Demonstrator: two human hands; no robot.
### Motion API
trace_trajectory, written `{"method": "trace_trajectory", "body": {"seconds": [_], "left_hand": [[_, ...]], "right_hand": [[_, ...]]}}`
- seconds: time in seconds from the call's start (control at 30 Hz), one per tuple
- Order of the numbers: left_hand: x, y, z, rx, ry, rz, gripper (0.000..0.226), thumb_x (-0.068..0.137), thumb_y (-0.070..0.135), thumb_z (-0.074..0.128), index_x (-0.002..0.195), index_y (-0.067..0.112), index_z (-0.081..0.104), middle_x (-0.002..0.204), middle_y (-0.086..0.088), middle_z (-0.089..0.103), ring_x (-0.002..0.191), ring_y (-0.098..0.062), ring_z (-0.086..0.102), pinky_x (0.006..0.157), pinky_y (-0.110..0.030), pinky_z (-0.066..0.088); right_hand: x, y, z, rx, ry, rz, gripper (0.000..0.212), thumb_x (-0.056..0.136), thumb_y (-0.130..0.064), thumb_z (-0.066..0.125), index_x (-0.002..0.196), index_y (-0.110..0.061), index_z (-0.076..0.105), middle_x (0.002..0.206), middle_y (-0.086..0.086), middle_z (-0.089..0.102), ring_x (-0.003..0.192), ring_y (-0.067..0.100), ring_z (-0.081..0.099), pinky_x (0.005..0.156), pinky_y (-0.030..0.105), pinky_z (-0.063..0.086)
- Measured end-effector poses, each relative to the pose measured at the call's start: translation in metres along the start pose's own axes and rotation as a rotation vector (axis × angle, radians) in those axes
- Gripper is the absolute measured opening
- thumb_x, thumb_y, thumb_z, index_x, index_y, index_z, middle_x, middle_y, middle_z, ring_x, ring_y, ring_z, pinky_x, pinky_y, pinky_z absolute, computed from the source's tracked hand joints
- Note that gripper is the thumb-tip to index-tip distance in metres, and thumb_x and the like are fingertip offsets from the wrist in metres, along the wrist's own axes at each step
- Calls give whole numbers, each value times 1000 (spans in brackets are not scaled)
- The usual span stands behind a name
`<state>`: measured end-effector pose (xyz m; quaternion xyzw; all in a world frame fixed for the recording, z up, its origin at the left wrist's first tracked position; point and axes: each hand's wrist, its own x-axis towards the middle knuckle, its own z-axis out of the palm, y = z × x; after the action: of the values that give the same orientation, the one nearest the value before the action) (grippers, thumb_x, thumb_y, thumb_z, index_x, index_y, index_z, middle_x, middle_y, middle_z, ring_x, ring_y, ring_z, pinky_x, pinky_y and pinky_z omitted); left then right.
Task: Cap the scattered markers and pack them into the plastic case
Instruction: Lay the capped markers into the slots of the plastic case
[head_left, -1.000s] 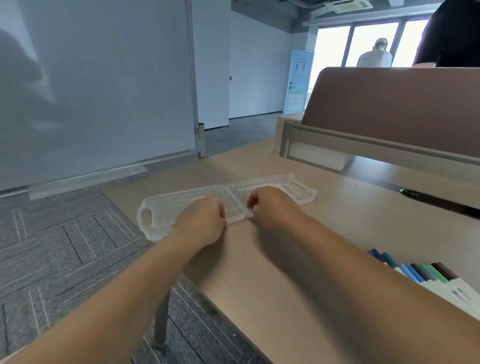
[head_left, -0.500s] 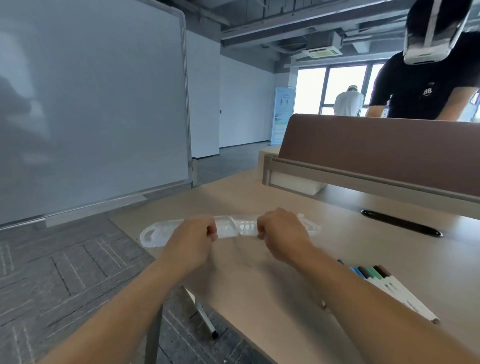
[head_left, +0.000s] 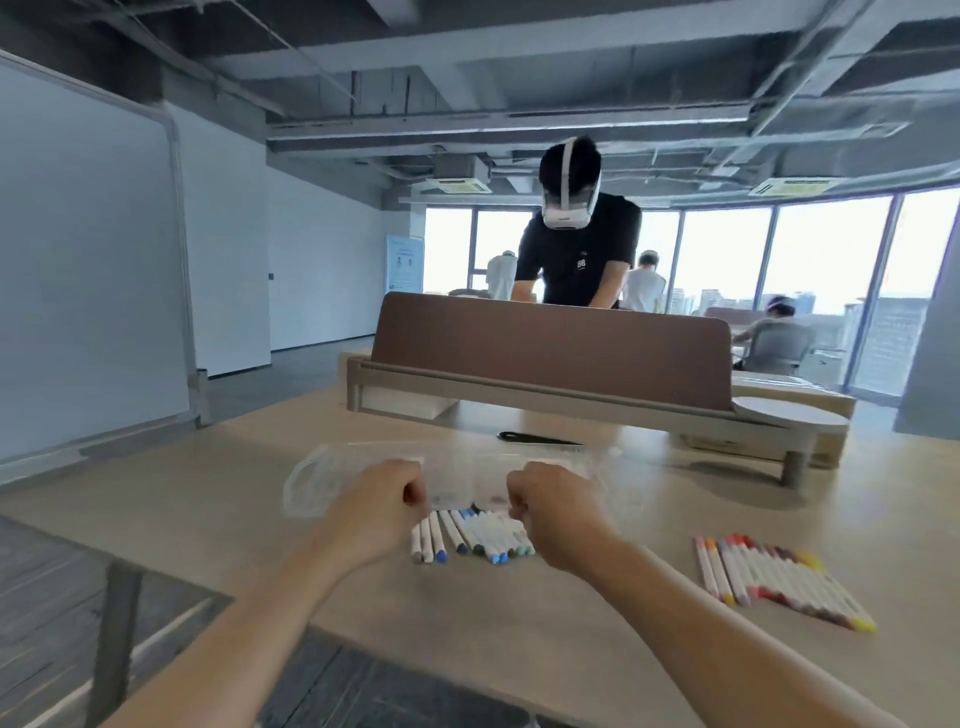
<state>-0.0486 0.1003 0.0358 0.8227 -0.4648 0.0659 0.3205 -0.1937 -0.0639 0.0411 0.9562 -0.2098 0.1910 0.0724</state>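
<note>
We see the clear plastic case (head_left: 467, 470) held out flat in front of us, blurred, its handle end to the left. The left hand (head_left: 382, 512) and the right hand (head_left: 558, 512) each pinch its near edge, both grips closed on the case with fingers curled under. We cannot tell whether it rests on the worktop (head_left: 649, 519) or hangs just above it.

Just below the case, between the two hands, lies a row of blue and green markers (head_left: 475, 538), partly under its near edge. Well off to the right lies a second row, the red and yellow markers (head_left: 779, 582). Beyond stands a brown partition (head_left: 550, 348), a person in a headset (head_left: 576, 244) behind it, and a whiteboard (head_left: 88, 260) at left.
</note>
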Motion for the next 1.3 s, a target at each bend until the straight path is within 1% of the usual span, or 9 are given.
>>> {"method": "trace_trajectory", "body": {"seconds": [0.1, 0.27, 0.33, 0.5, 0.6, 0.7, 0.97, 1.13, 1.3], "left_hand": [[-11, 45, 22, -73, -72, 45, 27, 87, 12, 65, 66, 22, 51, 74, 6, 57, 64, -5, 51, 54, -16, 35], [-32, 106, 59, -51, -170, 136, 21, 83, 22, 70, 69, 25, 55, 78, 8, 61, 72, -9, 56, 68, -26, 43], [-40, 127, 73, -25, -225, 181, 17, 85, 21, 68, 72, 24, 56, 82, 8, 62, 75, -8, 57, 68, -22, 45], [-52, 175, 99, 13, -330, 242, 10, 84, 20, 63, 76, 19, 58, 82, 3, 65, 76, -13, 61, 73, -32, 51], [-58, 200, 115, 26, -390, 283, 7, 84, 17, 62, 78, 17, 59, 84, 2, 65, 75, -11, 58, 72, -28, 49], [-62, 221, 125, 45, -433, 351, 9, 84, 14, 60, 77, 20, 58, 77, 7, 59, 67, -5, 51, 58, -14, 39], [-69, 237, 135, 133, -528, 364, 10, 89, 18, 57, 81, 25, 56, 72, 11, 54, 61, 2, 46, 46, -12, 34], [-61, 224, 149, 34, -645, 287, 13, 78, 24, 71, 76, 25, 58, 85, 3, 67, 77, -13, 61, 66, -24, 44], [-59, 221, 152, 9, -666, 294, 12, 80, 29, 73, 77, 24, 62, 79, 9, 64, 71, -7, 57, 63, -23, 42]], "right_hand": [[-45, 36, -15, -7, -18, 66, 11, 95, -21, 57, 85, -26, 56, 93, -6, 58, 86, 18, 56, 65, 30, 40], [-119, 85, -34, -16, -81, 164, 17, 92, -15, 59, 81, -27, 55, 94, -5, 61, 86, 18, 59, 76, 35, 52], [-142, 101, -39, -37, -115, 178, 16, 93, -13, 57, 83, -25, 55, 96, -2, 60, 87, 20, 58, 78, 35, 51], [-195, 137, -44, -74, -164, 254, 14, 93, -10, 59, 94, -23, 63, 99, -5, 62, 86, 15, 60, 79, 36, 55], [-221, 155, -44, -93, -190, 287, 9, 94, -15, 61, 96, -24, 62, 104, -6, 63, 92, 17, 61, 81, 36, 55], [-241, 168, -44, -103, -240, 287, 6, 97, -22, 60, 102, -20, 61, 116, 0, 62, 103, 21, 61, 85, 37, 55], [-255, 175, -49, -57, -325, 338, 20, 96, -22, 52, 109, -16, 66, 107, 7, 67, 98, 28, 64, 86, 39, 54], [-252, 182, -38, 16, -403, 371, 20, 96, -39, 60, 111, -29, 67, 107, -4, 68, 94, 20, 64, 85, 36, 56], [-250, 188, -39, 146, -422, 392, 23, 93, -41, 62, 111, -28, 71, 110, -7, 68, 97, 14, 62, 90, 31, 54]]}}
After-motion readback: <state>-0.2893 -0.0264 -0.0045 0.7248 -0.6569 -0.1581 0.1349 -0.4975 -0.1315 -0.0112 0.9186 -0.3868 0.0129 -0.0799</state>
